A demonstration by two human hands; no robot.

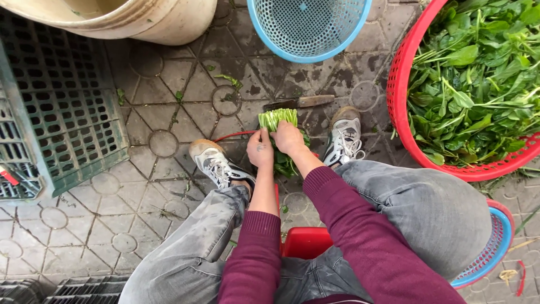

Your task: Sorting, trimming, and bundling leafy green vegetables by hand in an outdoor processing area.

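A paved floor (169, 112) of grey patterned stones, dotted with small green scraps, fills the view from above. At the left lies a dark green plastic crate (62, 107) with a grid wall. At the right edge sits a large red basket (402, 90) heaped with loose leafy greens (478, 73). At the top left is a cream-coloured bucket (163, 22), and at the top middle a light blue mesh basket (309, 28).

The person sits on a low red stool (306, 242), in grey trousers and dark red sleeves, feet in grey sneakers planted apart. A smaller blue and red basket (498, 242) peeks out beside the right knee.

Between the feet, both hands meet around one bundle of green stalks (278, 119). The left hand (260, 149) is closed on the side of the bundle, and the right hand (288, 138) is wrapped over it just beside the left, so the two hands touch or nearly touch. The cut stalk ends point away from the person. Just beyond the bundle a knife (298, 102) lies flat on the floor.
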